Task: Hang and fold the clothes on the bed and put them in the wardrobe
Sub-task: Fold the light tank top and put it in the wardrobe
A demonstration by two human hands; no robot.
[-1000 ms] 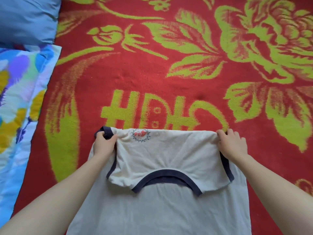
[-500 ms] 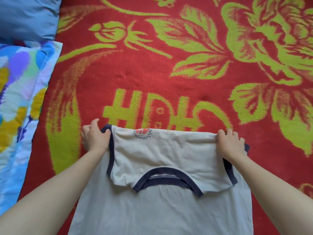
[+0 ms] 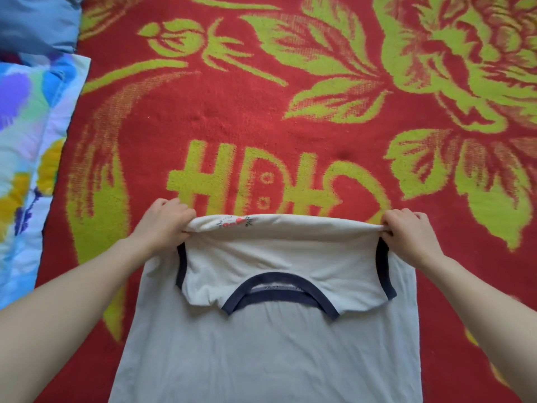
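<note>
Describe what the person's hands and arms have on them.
Nothing shows. The left hand and right hand are bare, with no gloves or rings in view. The left forearm and right forearm have no sleeve, watch or bracelet.

Single view, head-mounted, wide-angle. It looks steeply down and forward over the red woven blanket with yellow-green flowers, which fills most of the frame. Close range: both forearms enter from the lower corners, with left hand and right hand at mid-height. The cream T-shirt with navy trim runs off the bottom edge. The blue pillow is clipped at upper left.
</note>
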